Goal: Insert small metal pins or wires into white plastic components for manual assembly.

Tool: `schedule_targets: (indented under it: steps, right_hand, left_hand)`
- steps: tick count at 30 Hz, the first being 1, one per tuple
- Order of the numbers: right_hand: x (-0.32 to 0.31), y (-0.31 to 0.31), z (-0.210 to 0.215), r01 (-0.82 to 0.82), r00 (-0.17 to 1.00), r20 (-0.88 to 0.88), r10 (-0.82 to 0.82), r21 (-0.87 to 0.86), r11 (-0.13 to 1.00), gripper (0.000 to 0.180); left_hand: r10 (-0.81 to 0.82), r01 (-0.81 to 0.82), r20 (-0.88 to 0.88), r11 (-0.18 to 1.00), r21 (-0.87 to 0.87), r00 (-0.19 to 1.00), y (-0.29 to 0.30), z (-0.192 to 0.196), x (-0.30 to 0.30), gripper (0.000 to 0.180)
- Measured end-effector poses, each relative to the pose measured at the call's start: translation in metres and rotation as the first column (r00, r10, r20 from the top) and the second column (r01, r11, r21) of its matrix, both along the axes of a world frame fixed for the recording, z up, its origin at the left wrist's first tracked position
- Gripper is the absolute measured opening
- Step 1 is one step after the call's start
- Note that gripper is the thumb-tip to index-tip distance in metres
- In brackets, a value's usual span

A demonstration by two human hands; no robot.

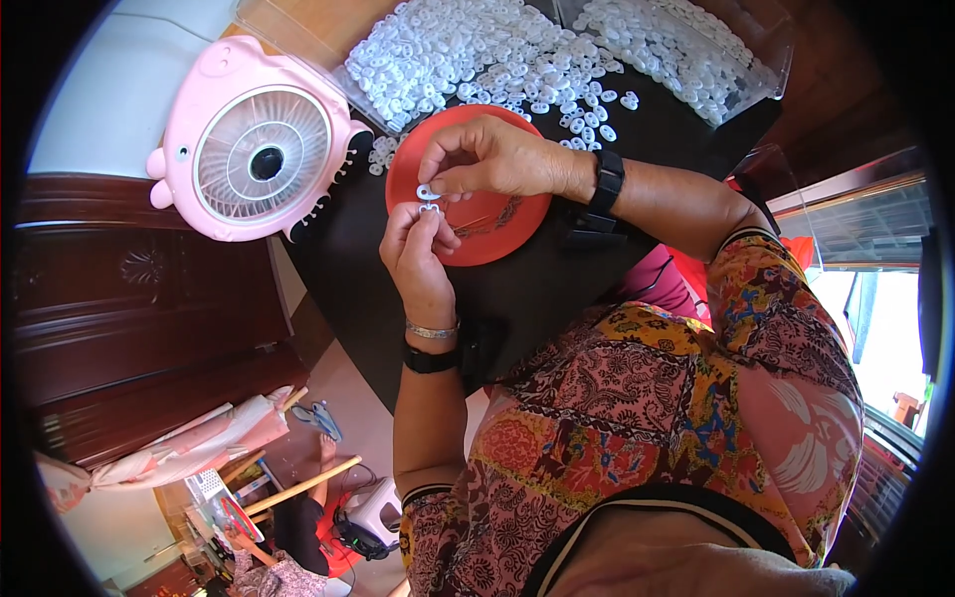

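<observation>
Over a red-orange plate (408,169), my two hands meet with fingertips nearly touching. My right hand (497,157) pinches a small white oval plastic piece (426,192) with holes in it. Just below, my left hand (420,249) pinches a tiny pale hook-like piece (429,208); its exact kind is too small to make out. Thin dark metal bits (497,221) lie in the plate, partly hidden by my hands. A large heap of white two-holed oval pieces (438,60) spreads beyond the plate, with several strays (587,124) to its right.
A pink animal-shaped fan (224,75) stands left of the plate. At the far right, a clear bin (736,104) holds more white pieces. The dark table (348,274) has its near-left edge beside my left forearm. Another person (288,572) sits low at the lower left.
</observation>
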State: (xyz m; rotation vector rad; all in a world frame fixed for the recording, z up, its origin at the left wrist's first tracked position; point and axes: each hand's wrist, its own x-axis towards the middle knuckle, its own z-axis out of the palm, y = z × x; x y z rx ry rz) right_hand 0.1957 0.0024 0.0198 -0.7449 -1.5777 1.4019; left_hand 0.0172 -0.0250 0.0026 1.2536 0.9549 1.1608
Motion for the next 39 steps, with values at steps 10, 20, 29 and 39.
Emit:
schedule_targets:
  steps: [10, 20, 29, 39]
  right_hand:
    - [-0.002, -0.003, -0.001, 0.039, 0.989, 0.132, -0.065, 0.193, 0.98, 0.012]
    - [-0.007, -0.009, -0.001, -0.001, 0.999, 0.035, -0.004, 0.137, 0.991, 0.016]
    - [-0.008, -0.012, -0.002, 0.055, 0.969, 0.222, -0.113, 0.253, 0.966, 0.019]
    - [-0.008, -0.011, -0.002, 0.044, 0.933, 0.293, -0.21, 0.486, 0.873, 0.025]
  left_hand:
    - [0.0, 0.0, 0.013, 1.0, -0.012, 1.0, -0.001, 0.001, 0.004, 0.015]
    - [0.009, -0.008, 0.047, 1.0, -0.025, 0.999, -0.002, -0.002, 0.002, 0.014]
    - [0.012, -0.003, 0.101, 0.996, -0.089, 0.995, -0.002, 0.0, 0.002, 0.018]
    - [-0.008, 0.017, 0.086, 0.995, -0.096, 0.996, 0.0, -0.001, 0.002, 0.021]
